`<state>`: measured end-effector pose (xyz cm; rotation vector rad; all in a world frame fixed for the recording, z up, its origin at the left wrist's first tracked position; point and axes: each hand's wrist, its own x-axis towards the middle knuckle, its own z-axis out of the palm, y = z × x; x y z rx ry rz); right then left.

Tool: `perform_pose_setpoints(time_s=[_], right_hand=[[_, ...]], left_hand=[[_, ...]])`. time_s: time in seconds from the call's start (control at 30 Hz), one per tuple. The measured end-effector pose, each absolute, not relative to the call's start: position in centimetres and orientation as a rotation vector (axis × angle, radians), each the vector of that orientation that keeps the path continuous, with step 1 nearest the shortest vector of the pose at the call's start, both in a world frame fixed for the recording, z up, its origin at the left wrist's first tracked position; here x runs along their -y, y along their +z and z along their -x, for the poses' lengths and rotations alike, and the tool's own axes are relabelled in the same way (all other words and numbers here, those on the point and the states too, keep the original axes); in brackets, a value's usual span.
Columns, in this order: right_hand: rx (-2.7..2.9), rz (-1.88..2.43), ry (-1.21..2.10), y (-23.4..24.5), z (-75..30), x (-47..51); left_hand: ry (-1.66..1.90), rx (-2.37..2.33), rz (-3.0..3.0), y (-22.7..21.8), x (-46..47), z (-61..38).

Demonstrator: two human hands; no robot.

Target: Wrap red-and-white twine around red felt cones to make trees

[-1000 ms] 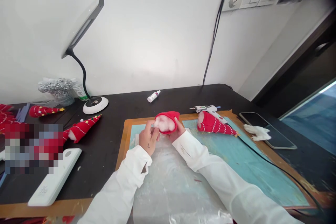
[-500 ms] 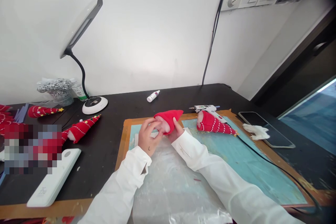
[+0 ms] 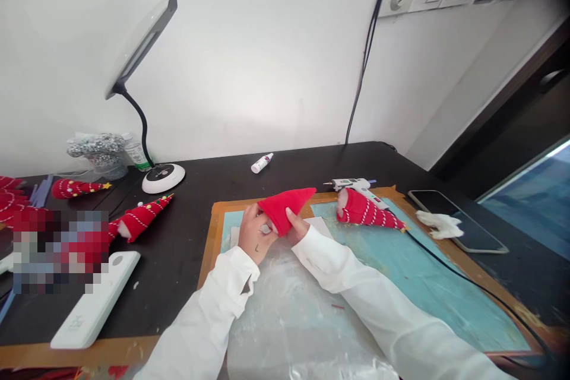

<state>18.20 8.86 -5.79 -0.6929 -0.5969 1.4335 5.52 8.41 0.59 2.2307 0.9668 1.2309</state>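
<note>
Both my hands hold a plain red felt cone stuffed with white filling, above the blue cutting mat. My left hand grips its wide open end, fingers curled over the white stuffing. My right hand supports the cone from below, thumb on the red felt. The cone's tip points right and away. A finished red cone with white stripes lies on the mat to the right. A clear plastic sheet covers the mat under my forearms.
A glue gun lies behind the striped cone, its black cord running right along the mat. A phone with a white wad on it, a small white bottle, a desk lamp, more red cones and a white device sit around the dark table.
The cone has turned in my hands: its open stuffed end faced me, now its red side shows with the tip pointing right. My left fingers have closed over the stuffing.
</note>
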Motion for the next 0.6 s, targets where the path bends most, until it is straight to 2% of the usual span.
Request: perform_pose_setpoints(time_s=[0.3, 0.6], right_hand=[[0.557, 0.740, 1.542, -4.5, -19.3, -8.5], [0.535, 0.664, 1.499, -5.0, -19.7, -9.0]], left_hand=[[1.297, -1.006, -2.109, 0.4, -8.5, -5.8], [1.381, -0.929, -1.954, 0.6, -8.2, -5.6]])
